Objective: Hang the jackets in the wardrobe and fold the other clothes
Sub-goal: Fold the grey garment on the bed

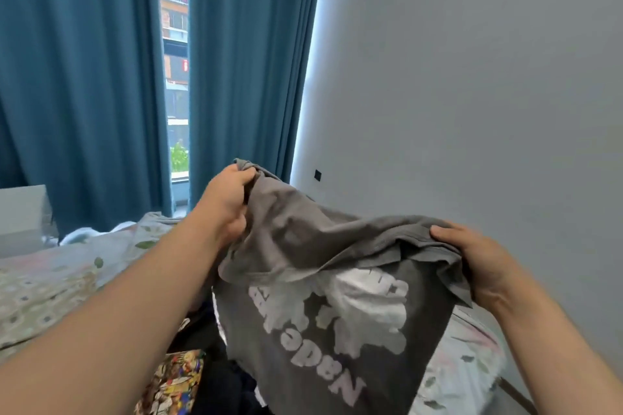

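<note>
The left hand (225,204) is raised, its fingers curled into a bunched corner of a grey T-shirt (296,239), while the right hand (480,258), lower, pinches the shirt's folded edge with the thumb on top. The shirt hangs between the two hands, soft, limp and creased, its dark grey front showing a blotchy white print with blurred lettering. Beneath the left forearm lies a heap of black clothes (215,377) and a bright, many-coloured printed garment (175,381). All of this rests on a bed (50,283) covered with a pale, rumpled floral sheet. Beyond the left hand hang heavy teal curtains (84,77), parted on a narrow strip of window (176,61); beyond the right hand stands a plain grey wall (472,77) with a small dark socket (317,174).
</note>
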`<state>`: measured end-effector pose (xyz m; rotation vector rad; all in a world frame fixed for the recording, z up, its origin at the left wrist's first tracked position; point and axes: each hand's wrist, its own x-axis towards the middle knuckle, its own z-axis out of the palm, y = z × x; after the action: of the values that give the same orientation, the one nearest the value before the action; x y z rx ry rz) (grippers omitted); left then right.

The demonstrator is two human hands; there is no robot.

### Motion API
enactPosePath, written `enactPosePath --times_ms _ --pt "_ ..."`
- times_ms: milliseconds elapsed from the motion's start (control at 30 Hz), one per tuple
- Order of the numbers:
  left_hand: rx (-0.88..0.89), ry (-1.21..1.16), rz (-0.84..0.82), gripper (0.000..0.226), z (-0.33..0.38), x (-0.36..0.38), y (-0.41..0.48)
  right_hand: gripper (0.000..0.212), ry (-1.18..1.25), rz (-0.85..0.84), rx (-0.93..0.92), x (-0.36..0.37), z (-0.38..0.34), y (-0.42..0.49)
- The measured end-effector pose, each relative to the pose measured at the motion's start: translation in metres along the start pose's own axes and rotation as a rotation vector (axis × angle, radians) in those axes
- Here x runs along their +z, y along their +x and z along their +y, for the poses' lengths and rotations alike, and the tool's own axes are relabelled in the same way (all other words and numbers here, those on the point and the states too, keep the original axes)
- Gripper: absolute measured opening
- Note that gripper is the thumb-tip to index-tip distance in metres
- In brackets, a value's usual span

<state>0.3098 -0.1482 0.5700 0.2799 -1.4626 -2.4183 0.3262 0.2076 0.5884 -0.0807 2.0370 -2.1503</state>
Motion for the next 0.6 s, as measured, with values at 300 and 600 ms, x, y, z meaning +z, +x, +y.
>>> enactPosePath --times_ms 300,600 --pt "0.067 0.122 -0.042 0.02 0.057 0.062 -0.011 0.035 -0.916 0.259 -0.105 -0.028 0.022 0.02" --pt "-0.245 -0.269 0.121 0.024 0.099 0.073 -0.013 0.034 -0.933 0.451 -0.3 0.007 0.003 0.045"
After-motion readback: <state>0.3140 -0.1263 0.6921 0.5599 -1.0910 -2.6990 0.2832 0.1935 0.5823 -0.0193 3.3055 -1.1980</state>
